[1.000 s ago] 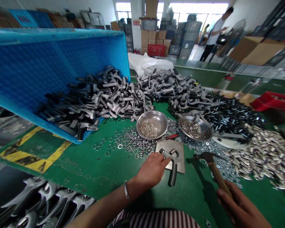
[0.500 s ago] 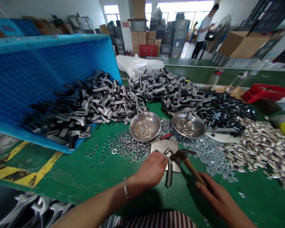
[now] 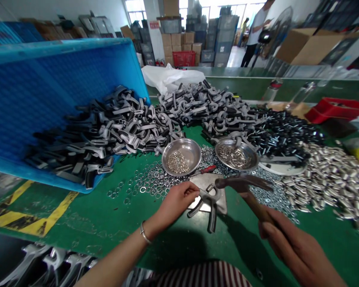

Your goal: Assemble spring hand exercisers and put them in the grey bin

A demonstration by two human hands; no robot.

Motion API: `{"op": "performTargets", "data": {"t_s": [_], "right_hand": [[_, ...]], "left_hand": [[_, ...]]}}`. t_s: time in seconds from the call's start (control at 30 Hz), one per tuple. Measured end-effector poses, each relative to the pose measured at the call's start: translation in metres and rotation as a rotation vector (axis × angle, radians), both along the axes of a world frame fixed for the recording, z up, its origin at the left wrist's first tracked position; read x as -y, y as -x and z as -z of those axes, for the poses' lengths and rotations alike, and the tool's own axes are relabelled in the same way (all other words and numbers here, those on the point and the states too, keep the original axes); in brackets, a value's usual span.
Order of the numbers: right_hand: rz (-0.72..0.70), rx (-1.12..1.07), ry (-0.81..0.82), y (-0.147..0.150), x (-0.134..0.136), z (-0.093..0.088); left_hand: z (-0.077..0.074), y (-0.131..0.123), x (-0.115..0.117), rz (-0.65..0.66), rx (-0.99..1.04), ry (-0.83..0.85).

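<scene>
My left hand point(image 3: 178, 204) grips a grey metal casting with a black handle point(image 3: 208, 205), which lies on a scuffed steel plate point(image 3: 211, 191). My right hand point(image 3: 299, 249) holds a wooden-handled claw hammer point(image 3: 251, 195), its steel head raised just above and to the right of the casting. A red-handled screwdriver point(image 3: 205, 170) lies at the plate's far edge. Two steel bowls sit beyond it, one with small rings point(image 3: 181, 157) and one with short metal sleeves point(image 3: 236, 155). Loose steel washers point(image 3: 155, 181) surround the plate.
A tilted blue crate point(image 3: 62, 52) spills grey-black castings point(image 3: 113, 133) across the green bench point(image 3: 107, 223). Heaps of black pins point(image 3: 284, 133) and silver sleeves point(image 3: 329, 183) lie right. Finished castings point(image 3: 48, 259) sit lower left. A standing person point(image 3: 257, 32) and stacked cartons are behind.
The hammer head has risen and swung up from the casting. My left hand has shifted left, and the casting has turned, now showing an arm pointing lower left.
</scene>
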State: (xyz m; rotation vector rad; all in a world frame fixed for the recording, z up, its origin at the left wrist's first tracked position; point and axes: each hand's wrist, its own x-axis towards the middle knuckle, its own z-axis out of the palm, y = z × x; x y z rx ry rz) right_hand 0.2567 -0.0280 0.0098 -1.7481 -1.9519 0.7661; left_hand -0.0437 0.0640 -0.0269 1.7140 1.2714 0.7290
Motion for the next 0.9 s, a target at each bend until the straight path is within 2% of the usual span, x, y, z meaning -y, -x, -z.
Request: {"op": "performTargets", "data": {"t_s": [0.1, 0.17, 0.23, 0.3, 0.4, 0.5, 0.57, 0.77, 0.9], "right_hand": [[-0.067, 0.085, -0.001, 0.009, -0.013, 0.007], [-0.128, 0.09, 0.104, 0.014, -0.023, 0.016], [-0.131, 0.019, 0.198, 0.016, -0.029, 0.02], [-0.068, -0.097, 0.25, 0.017, -0.029, 0.018], [0.12, -0.251, 0.214, 0.017, -0.021, 0.017], [0.323, -0.375, 0.15, 0.013, -0.01, 0.027], [0.4, -0.464, 0.178, 0.008, -0.003, 0.038], [0.483, -0.606, 0.273, -0.005, 0.01, 0.065], [0.47, -0.621, 0.258, -0.004, 0.009, 0.072]], "left_hand": [[0.004, 0.01, -0.003, -0.072, 0.123, 0.106], [0.007, 0.016, -0.006, -0.079, 0.168, 0.142], [0.008, 0.018, -0.011, -0.072, 0.189, 0.16], [0.008, 0.012, -0.017, -0.041, 0.151, 0.105], [0.008, -0.012, -0.03, 0.078, 0.017, -0.101], [0.013, -0.042, -0.042, 0.193, -0.142, -0.25], [0.018, -0.055, -0.048, 0.219, -0.234, -0.284], [0.032, -0.063, -0.055, 0.228, -0.283, -0.309], [0.04, -0.065, -0.054, 0.213, -0.326, -0.348]]}}
